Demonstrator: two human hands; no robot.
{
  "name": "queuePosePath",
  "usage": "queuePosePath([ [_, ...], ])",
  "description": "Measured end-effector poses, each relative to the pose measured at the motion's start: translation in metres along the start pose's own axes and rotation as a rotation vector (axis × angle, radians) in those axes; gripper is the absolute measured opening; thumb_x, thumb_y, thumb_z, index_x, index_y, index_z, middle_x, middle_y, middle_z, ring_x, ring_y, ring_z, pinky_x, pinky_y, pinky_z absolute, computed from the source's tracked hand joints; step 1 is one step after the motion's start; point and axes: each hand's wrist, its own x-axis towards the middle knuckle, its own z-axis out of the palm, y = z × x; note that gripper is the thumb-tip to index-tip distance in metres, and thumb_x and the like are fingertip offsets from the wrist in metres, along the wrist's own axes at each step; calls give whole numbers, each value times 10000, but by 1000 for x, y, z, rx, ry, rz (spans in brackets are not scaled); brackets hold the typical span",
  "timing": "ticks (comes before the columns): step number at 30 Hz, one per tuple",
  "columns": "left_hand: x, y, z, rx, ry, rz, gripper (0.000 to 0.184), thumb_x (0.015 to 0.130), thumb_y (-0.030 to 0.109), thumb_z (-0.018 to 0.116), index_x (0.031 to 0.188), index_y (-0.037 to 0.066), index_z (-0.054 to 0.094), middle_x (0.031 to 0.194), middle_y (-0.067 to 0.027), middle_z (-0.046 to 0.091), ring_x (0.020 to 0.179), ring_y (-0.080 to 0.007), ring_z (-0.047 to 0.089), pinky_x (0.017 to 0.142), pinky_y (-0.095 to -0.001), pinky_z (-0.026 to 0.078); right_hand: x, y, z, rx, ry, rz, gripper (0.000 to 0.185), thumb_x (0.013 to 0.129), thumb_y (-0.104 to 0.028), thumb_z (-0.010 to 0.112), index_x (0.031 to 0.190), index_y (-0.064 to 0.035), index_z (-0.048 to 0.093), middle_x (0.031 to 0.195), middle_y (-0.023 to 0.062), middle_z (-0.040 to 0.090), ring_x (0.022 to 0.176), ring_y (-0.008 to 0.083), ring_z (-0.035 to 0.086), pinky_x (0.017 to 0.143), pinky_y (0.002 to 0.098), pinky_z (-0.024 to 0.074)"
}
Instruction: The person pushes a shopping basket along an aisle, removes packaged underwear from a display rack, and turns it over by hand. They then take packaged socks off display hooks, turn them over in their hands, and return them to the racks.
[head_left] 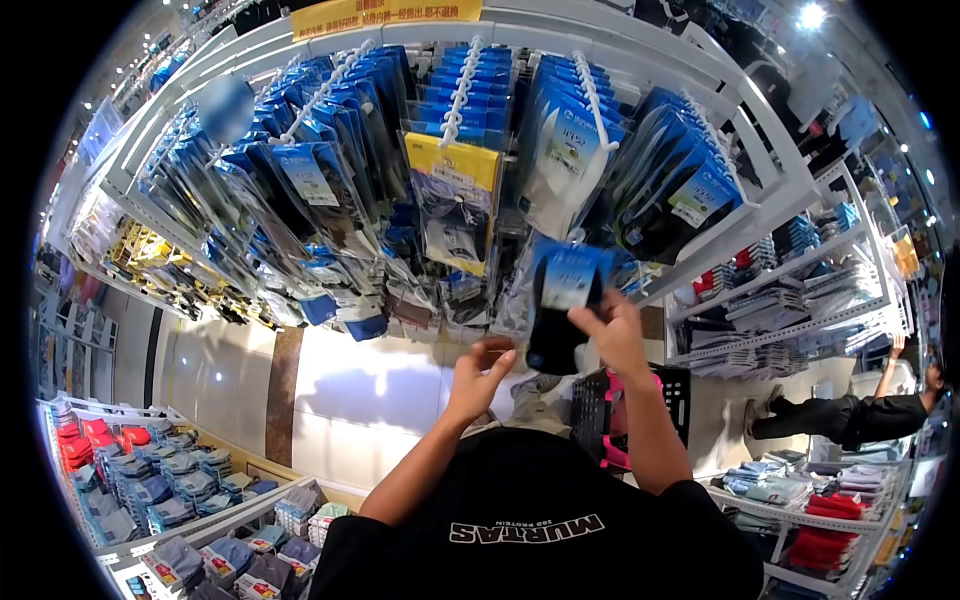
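Observation:
My right hand [615, 335] grips the right edge of a packet of black socks [555, 335] with a blue header card, held in front of the rack. To the left of that packet is my left hand [484, 378], with thumb and fingers apart and nothing visible in it. Just above the held packet, a packet with a white item [562, 190] hangs from a white hook. A yellow-and-purple packet [452, 205] fronts the hook to its left, and more black-sock packets [685, 205] hang on the right.
A black shopping basket [677, 400] with pink parts is by my right forearm. Shelves of folded packs [770, 300] stand at right. Bins of folded goods [160, 480] are at lower left. Another person [860, 420] in dark clothes is at far right.

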Motion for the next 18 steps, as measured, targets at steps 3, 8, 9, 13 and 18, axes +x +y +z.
queuePosePath([
  [3,-6,-21,-16,94,-3,-121,382,924,262,675,1157,-37,626,973,-130,702,892,-173,653,794,-313,504,39,-2,-19,-53,175,-236,251,853,-92,750,1070,-11,654,834,-27,648,703,41,526,643,213,428],
  [8,-21,-31,-22,-20,19,-188,257,940,153,635,1078,-63,636,989,-114,690,891,-181,651,812,-301,508,76,-47,-17,-76,235,-404,284,848,-190,781,1017,-2,652,747,-61,563,644,32,419,583,210,350],
  [9,-21,-33,-23,-31,31,-166,255,941,152,634,1077,-63,636,988,-114,691,890,-180,651,811,-301,509,80,-56,-13,-102,230,-425,292,848,-202,783,1012,0,651,738,-60,553,643,36,413,580,216,347],
  [13,-19,-43,-30,-26,72,-127,255,939,152,634,1081,-61,635,984,-111,692,886,-177,649,808,-299,507,105,-52,-6,-208,228,-423,327,839,-246,792,984,9,648,712,-50,510,640,55,401,573,238,340],
  [18,8,-42,-41,125,213,-72,335,903,182,677,1132,-54,612,973,-138,682,875,-200,639,811,-307,498,102,-34,3,-186,364,-423,423,821,-209,805,1125,1,600,804,-18,540,703,75,486,650,234,433],
])
